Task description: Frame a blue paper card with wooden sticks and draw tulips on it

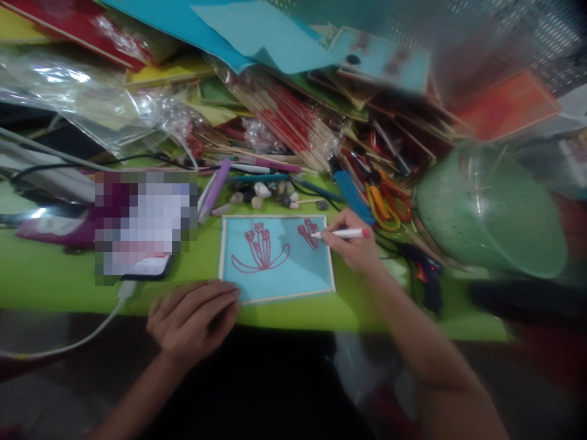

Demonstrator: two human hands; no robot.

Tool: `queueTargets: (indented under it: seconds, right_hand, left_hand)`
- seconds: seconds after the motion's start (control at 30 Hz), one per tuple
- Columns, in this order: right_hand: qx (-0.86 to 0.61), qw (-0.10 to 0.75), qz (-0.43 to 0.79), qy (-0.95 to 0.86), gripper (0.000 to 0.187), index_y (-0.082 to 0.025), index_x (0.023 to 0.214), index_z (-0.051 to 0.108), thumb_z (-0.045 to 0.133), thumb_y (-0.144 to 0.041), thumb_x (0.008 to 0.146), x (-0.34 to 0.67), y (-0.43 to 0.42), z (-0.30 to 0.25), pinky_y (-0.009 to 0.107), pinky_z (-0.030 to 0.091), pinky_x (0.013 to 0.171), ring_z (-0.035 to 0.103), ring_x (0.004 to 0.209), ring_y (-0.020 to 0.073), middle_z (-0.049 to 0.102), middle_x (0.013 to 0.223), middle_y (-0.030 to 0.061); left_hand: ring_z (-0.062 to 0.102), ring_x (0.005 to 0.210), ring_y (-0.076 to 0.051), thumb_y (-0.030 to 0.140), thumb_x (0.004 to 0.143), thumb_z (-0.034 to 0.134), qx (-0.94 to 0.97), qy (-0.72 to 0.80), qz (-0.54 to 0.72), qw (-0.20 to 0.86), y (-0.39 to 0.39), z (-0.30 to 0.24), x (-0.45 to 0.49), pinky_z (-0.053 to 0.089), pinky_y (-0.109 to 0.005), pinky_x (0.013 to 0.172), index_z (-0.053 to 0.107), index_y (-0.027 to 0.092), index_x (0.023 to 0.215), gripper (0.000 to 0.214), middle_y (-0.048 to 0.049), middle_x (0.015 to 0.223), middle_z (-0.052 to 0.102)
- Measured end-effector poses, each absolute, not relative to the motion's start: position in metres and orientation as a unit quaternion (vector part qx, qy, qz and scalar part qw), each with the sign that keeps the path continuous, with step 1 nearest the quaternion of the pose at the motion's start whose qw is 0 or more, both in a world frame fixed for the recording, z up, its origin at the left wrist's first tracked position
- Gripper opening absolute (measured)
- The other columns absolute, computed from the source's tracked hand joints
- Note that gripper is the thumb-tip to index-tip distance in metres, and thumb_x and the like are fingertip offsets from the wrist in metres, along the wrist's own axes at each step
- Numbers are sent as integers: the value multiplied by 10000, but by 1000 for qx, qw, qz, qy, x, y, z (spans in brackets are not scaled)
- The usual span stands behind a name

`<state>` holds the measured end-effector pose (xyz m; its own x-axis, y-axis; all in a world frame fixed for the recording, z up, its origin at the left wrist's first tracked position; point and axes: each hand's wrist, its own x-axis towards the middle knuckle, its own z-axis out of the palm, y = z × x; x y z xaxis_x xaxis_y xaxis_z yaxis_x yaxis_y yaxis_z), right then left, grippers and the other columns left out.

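A light blue framed board (276,260) lies on the green table (192,293) in front of me, with red flowers drawn on it. My right hand (354,244) grips a white marker (342,233) with a red end, its tip touching the red flowers at the board's upper right. My left hand (192,321) rests at the table's front edge, fingers lying loosely flat and touching the board's lower left corner. It holds nothing.
A phone (147,266) on a white cable (68,345) lies left of the board. Small stones (270,192), pens, scissors (389,205), bundles of sticks (284,122), plastic bags and coloured paper crowd the back. A green bucket (490,208) lies at right, a glue gun (428,275) near it.
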<state>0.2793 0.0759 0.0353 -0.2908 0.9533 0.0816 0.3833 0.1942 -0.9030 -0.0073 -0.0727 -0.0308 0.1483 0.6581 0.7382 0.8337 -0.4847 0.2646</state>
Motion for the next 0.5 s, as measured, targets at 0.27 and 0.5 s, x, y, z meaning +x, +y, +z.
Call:
queueTargets:
  seconds: [0.27,0.5]
  right_hand:
    - [-487,348,418,-683,178,-237,760,579,744,-272,815,280,76,34,294,409,598,538,633,142,618,689,-35]
    - [-477,359,425,-680,170,-232,764,586,742,-262,822,280,75,34,290,400,594,537,628,140,615,690,-36]
  left_hand:
    - [757,832,-219,121,803,834,-744,-510,-422,90,-76,-34,-9,540,-383,734,784,299,1023,288,21,915,834]
    - [744,807,-223,103,810,830,-752,-499,-420,100,-74,-30,-8,530,-384,719,773,260,1004,256,-3,897,832]
